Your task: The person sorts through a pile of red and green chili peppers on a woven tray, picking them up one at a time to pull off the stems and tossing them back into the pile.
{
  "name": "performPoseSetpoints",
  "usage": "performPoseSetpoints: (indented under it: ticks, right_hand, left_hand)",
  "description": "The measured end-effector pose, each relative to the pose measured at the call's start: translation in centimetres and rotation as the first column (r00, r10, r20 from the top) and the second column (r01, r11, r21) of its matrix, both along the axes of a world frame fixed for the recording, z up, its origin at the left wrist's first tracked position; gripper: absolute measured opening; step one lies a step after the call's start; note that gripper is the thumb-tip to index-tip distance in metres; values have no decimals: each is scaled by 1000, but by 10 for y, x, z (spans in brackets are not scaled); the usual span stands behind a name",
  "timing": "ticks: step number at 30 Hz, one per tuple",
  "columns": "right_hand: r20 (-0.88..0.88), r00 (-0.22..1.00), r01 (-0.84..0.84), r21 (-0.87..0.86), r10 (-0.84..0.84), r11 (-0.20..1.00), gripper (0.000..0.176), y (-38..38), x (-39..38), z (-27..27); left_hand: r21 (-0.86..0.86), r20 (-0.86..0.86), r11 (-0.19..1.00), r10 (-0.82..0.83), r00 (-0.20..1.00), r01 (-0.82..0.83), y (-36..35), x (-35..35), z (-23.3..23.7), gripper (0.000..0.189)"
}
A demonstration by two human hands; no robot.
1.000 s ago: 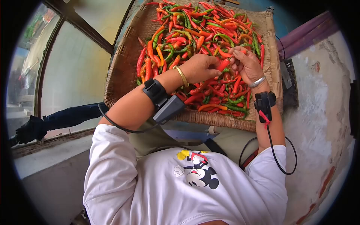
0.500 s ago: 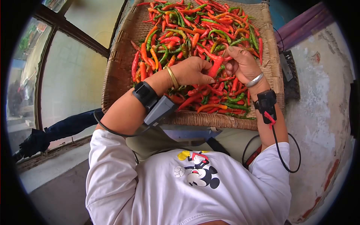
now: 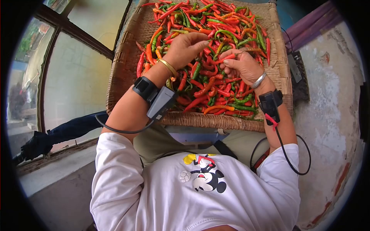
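Head view: a flat woven cane tray (image 3: 216, 122), its rim coarsely plaited, is seen resting across the person's lap. It is heaped with long, slender, glossy chillies (image 3: 216, 23) in red, orange and green, many of them curved. The right hand (image 3: 241, 66) is closed on one red chilli (image 3: 224, 58), which is pinched at the fingertips and held level just above the pile, right of centre. The left hand (image 3: 185, 45) is raised over the heap just left of that chilli, its fingertips drawn together; whether anything is pinched cannot be told. A thin gold bangle (image 3: 168, 66) and a black strapped device (image 3: 146, 87) are worn on the left wrist, a silver bangle (image 3: 259, 80) on the right.
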State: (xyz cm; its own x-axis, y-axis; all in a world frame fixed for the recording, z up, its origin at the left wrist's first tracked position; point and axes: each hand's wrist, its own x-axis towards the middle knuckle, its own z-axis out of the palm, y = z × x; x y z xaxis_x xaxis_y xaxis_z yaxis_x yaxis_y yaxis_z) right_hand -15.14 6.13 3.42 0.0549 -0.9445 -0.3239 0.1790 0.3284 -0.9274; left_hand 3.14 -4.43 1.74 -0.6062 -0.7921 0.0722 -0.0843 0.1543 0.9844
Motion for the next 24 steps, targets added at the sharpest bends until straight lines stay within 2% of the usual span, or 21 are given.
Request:
performPoseSetpoints:
  ticks: [1,3,6,8,9,10,11,12,14,15,17,18,19,20,22,23,24]
  right_hand:
    - [-31,999,-39,-10,39,999,14,-1,-1,-3]
    - [-63,995,-76,-18,75,997,14,0,-1,-4]
    - [-138,989,-63,-19,60,998,16,1,0,-4]
    - [-288,955,-96,-53,77,994,17,0,-1,-5]
    - [-287,955,-95,-52,76,994,17,1,1,-2]
    - [-371,924,-142,-97,97,985,18,2,6,4]
    - [-452,885,-191,-136,110,972,19,3,9,6]
    - [-450,886,-188,-136,108,973,19,4,11,3]
    - [-691,722,-338,-307,36,890,21,5,14,-6]
    - [-691,722,-338,-307,36,890,21,5,16,-5]
    - [-769,639,-371,-278,26,886,20,7,19,-2]
    - [-769,639,-373,-278,28,885,20,6,19,-4]
    - [-709,705,-318,-298,15,900,20,5,19,-9]
    - [-643,766,-261,-312,-1,914,21,3,18,-12]
    - [-665,746,-286,-297,17,911,21,1,11,-10]
    - [-687,726,-311,-282,35,908,22,0,9,-8]
    - [-687,726,-312,-283,36,907,22,1,10,-4]
  left_hand:
    - [-146,37,978,-143,989,147,11,-4,1,25]
    - [-378,171,895,-183,968,236,26,-9,10,24]
    - [-350,100,919,-157,982,183,35,-12,8,23]
    - [-326,51,934,-140,989,149,36,-14,3,22]
    - [-316,-18,942,-124,992,112,35,-16,0,22]
    - [-304,-85,950,-108,991,77,35,-17,-2,21]
    - [-302,-81,950,-111,991,81,35,-17,-4,21]
    - [-287,-67,949,-159,985,134,37,-16,-1,20]
    - [-273,-55,944,-207,977,185,41,-15,5,18]
    - [-277,-16,941,-206,978,194,42,-15,8,15]
    - [-281,24,939,-202,979,200,43,-15,9,12]
    - [-113,-6,978,-179,984,177,42,-15,9,12]
    - [58,-32,987,-151,988,153,41,-15,9,12]
    - [58,-33,987,-150,988,152,39,-14,9,12]
    - [323,-147,939,-78,986,123,35,-10,12,16]
    - [322,-148,939,-78,986,122,33,-10,11,16]
    - [420,-188,900,-44,981,121,30,-9,11,16]
